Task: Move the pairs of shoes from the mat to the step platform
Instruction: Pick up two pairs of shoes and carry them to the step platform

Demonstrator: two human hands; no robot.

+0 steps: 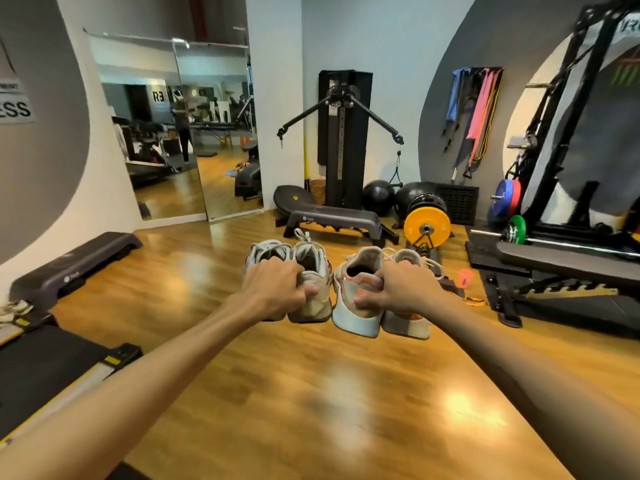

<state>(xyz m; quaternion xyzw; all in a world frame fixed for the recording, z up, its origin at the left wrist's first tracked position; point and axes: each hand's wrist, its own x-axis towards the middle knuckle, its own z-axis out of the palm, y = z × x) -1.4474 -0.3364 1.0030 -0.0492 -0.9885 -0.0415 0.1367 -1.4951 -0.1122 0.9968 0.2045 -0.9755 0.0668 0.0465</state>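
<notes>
My left hand (277, 289) grips a pair of grey-white sneakers (311, 268) by their heels, holding both shoes together in the air above the wooden floor. My right hand (401, 287) grips a second pair, beige sneakers with orange patches (356, 306), also by the heels. The two pairs hang side by side in front of me. A dark step platform (332, 218) stands on the floor straight ahead beyond the shoes. Another dark step platform (72, 261) lies along the wall at the left.
A cable machine (341, 140) stands against the far wall with black balls (377, 197) beside it. A barbell with a yellow plate (427, 230) and a squat rack (568, 133) fill the right. A mirror (180, 133) leans at the left. A black mat (45, 362) lies lower left.
</notes>
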